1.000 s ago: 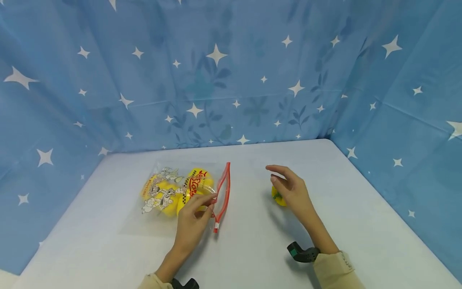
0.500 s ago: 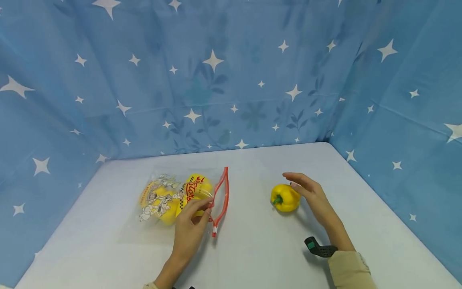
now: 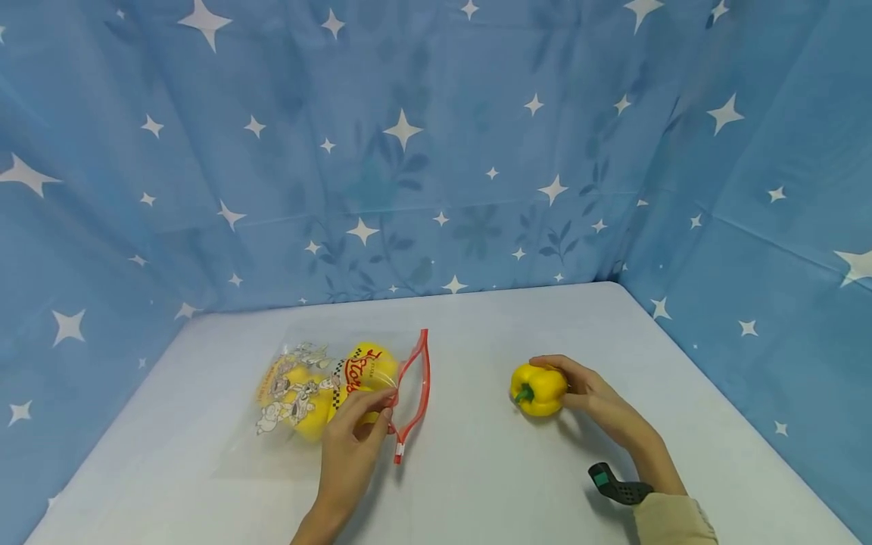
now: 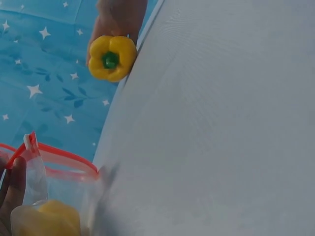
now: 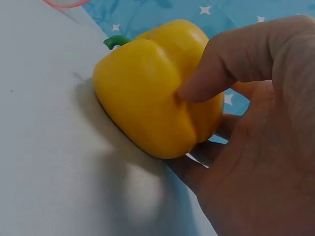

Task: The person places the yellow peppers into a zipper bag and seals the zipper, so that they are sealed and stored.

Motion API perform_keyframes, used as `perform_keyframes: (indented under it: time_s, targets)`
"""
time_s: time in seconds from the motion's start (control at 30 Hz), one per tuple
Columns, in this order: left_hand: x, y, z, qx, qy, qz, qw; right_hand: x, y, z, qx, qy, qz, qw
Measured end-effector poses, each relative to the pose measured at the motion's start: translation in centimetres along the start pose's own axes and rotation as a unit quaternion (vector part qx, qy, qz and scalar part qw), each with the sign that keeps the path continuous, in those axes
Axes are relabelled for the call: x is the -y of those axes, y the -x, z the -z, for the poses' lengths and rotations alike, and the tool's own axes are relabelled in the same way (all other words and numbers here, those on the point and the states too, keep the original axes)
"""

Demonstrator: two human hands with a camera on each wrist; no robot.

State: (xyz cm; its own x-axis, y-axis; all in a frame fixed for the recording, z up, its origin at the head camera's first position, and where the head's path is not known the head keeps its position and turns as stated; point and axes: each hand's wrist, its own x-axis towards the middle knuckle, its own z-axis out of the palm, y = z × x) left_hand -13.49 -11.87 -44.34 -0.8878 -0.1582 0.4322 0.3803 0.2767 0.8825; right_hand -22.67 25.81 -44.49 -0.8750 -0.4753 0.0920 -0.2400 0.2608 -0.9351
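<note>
Right hand (image 3: 599,397): grip closed round yellow pepper (image 3: 534,390), on right part of tabletop (image 3: 477,492), well apart from the bag. Thumb on pepper's side shows in right wrist view; other fingers mostly hidden behind it. Can't tell if pepper is slightly raised.

Left hand (image 3: 347,458): grip pinches red zip edge (image 3: 427,371) of clear bag (image 3: 262,458); exact fingertip contact hard to see, hand cut off in left wrist view. Yellow contents (image 3: 309,425) partly covered by print and left hand; count unclear. Right sleeve (image 3: 674,518) cut off at bottom.
</note>
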Motion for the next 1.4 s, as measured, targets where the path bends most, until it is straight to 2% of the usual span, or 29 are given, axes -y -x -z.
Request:
perform_keyframes:
  time_s: [0.13, 0.43, 0.77, 1.03, 1.4]
  targets:
    - [-0.2, -0.1, 0.0, 0.001, 0.0, 0.006, 1.0, -0.2, -0.1, 0.0, -0.003, 0.001, 0.002, 1.0]
    - [-0.2, -0.1, 0.0, -0.008, -0.006, 0.01, 0.9999, 0.4, -0.6, -0.5, -0.017, 0.053, -0.015, 0.9983]
    - [-0.2, -0.1, -0.1, -0.004, -0.007, 0.013, 0.9999, 0.0, -1.3, -1.5, -0.039, 0.076, 0.011, 0.9963]
    - [-0.2, -0.2, 0.1, 0.002, -0.002, 0.013, 0.9999, -0.1, -1.9, -2.6, -0.034, 0.08, 0.062, 0.9943]
    - [-0.3, -0.1, 0.1, -0.001, -0.008, 0.02, 0.9998, 0.3, -2.2, -4.0, -0.026, 0.075, 0.053, 0.9955]
